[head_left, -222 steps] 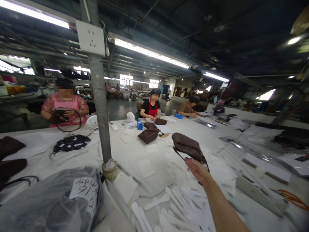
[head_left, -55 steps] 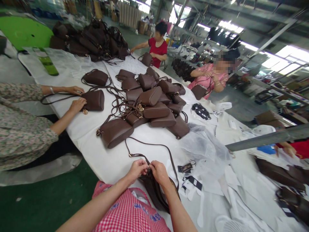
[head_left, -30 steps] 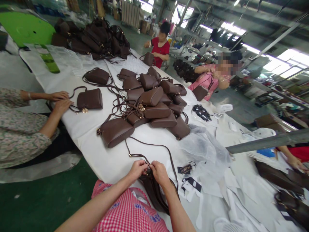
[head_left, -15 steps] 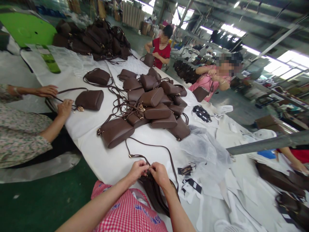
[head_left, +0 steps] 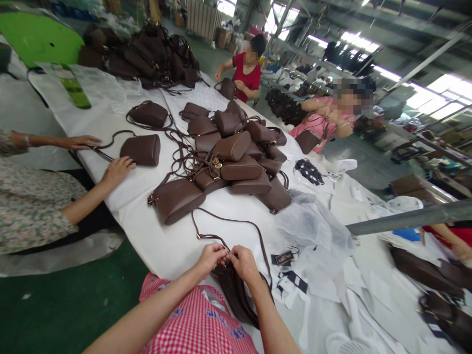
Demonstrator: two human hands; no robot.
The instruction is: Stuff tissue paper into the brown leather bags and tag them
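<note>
A dark brown handbag (head_left: 234, 294) rests at the table's front edge against my apron, partly covered by my right forearm. My left hand (head_left: 211, 259) and my right hand (head_left: 242, 262) meet above its top, thumbs and fingers pinched together on the end of its strap (head_left: 254, 227). The fingertips hide the small fitting between them. The strap loops out over the white table (head_left: 165, 250) beyond my hands, with a buckle on its left part. Just past it lies a brown bag (head_left: 180, 200) on its side.
A pile of brown bags (head_left: 236, 147) fills the middle, with a darker heap (head_left: 147, 54) behind. On the right are plastic film (head_left: 313, 231), black tags (head_left: 283, 258) and a metal pole (head_left: 409, 218). A co-worker's hands (head_left: 118, 172) are at a bag on the left.
My hands stay pinched at the same spot, with hardly any shift. At left, the co-worker's near hand has moved right onto the bag, whose gold charm no longer shows.
</note>
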